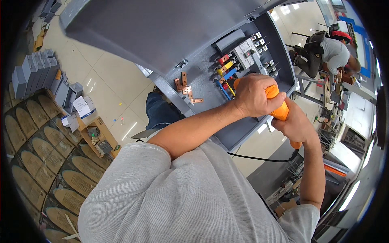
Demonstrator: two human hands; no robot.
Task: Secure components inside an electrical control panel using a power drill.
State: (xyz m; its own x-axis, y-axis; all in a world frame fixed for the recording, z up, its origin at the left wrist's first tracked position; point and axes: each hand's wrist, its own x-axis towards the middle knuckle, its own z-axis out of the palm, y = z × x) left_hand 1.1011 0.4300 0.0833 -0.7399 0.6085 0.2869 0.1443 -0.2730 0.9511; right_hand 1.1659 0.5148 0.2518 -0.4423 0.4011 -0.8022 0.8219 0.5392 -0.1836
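My left hand (256,96) is wrapped over the body of an orange corded drill (280,106). Its handle is gripped by my right hand (298,123), and a black cord leaves the bottom. The drill's front end is mostly hidden behind my left hand, at the near side of the coloured bars. Inside the grey metal box (239,135) is a white and grey circuit breaker (246,52) with several metal terminals. Red, yellow and blue insulated bars (226,67) run from its left side. Several loose copper bars (187,90) lie on the box floor to the left.
The box's large grey door (125,32) stands swung out at the upper left. The black cord (259,158) loops below the box. Grey metal parts (36,73) and cartons (30,117) are stacked at the left. Another person (334,52) sits bent forward at the upper right.
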